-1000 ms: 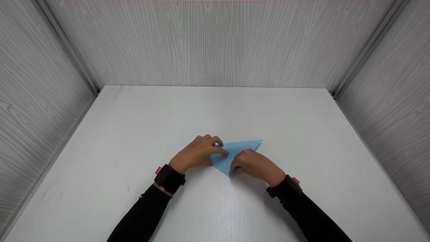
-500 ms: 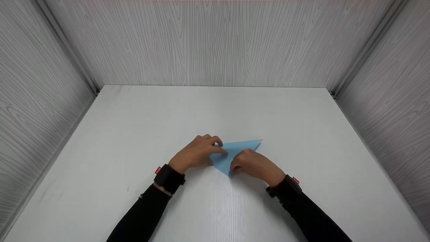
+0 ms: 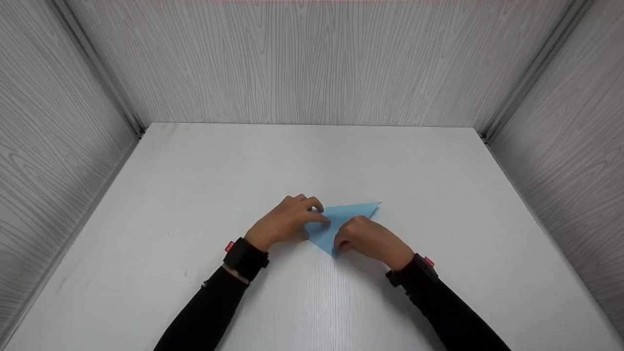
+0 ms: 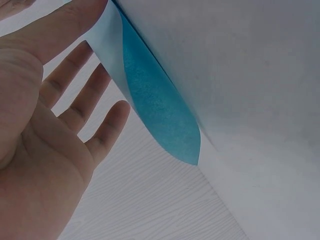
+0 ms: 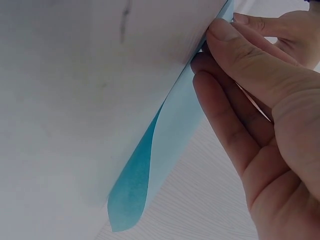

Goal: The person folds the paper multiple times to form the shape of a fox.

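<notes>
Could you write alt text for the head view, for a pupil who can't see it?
A person's left hand and curled right hand touch pointed blue paper on a white table. Black wristbands and sleeves show; wood-grain panels stand behind and at both sides.

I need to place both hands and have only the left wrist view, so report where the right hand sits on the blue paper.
Observer: In the head view, the right hand is at the near corner of the blue paper, its fingers curled.

Operator: Now describe the paper's outline from above.

Observer: What shows between the hands looks roughly triangular, with one corner pointing to the far right.

Operator: Tell me what the wrists are wearing.

Observer: Both wear black bands, each with a small red label.
</notes>
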Demonstrator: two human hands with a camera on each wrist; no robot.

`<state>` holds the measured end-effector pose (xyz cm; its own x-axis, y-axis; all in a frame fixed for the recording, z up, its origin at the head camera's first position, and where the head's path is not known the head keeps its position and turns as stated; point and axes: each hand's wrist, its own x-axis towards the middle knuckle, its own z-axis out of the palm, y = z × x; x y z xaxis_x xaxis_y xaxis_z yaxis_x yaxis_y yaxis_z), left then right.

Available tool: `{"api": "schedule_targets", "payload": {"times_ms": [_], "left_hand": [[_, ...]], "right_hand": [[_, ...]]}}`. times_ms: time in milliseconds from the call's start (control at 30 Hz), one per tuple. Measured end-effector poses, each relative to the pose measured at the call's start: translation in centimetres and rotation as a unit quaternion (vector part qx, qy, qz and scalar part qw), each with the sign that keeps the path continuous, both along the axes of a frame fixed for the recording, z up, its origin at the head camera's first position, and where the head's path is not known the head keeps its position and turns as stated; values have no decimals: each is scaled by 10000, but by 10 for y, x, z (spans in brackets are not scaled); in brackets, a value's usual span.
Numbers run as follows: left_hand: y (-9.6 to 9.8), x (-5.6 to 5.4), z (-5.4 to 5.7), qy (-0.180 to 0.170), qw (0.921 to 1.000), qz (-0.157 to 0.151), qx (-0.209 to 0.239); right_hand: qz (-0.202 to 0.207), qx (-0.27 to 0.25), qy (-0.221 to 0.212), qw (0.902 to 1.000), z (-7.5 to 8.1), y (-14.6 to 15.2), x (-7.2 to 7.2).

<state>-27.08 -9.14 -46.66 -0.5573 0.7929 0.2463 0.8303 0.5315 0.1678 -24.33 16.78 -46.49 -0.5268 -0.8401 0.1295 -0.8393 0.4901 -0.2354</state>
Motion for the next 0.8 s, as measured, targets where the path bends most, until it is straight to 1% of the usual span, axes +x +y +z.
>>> {"api": "schedule_targets", "payload": {"times_ms": [100, 200, 400, 567, 667, 800], "left_hand": [[1, 1, 0, -15, 10000, 3, 19], [1, 3, 1, 59, 10000, 5, 8], [2, 9, 4, 468, 9989, 24, -46], [4, 19, 9, 521, 9977, 59, -419], [5, 27, 8, 560, 9963, -50, -654], [6, 34, 6, 596, 9952, -308, -707]], "right_hand": [[-8, 0, 55, 10000, 0, 0, 1], [0, 26, 124, 9999, 0, -1, 2], [30, 68, 268, 9996, -1, -1, 1], [29, 0, 209, 9998, -2, 0, 2], [39, -37, 165, 9998, -2, 0, 2], [80, -127, 164, 9998, -3, 1, 1]]}}
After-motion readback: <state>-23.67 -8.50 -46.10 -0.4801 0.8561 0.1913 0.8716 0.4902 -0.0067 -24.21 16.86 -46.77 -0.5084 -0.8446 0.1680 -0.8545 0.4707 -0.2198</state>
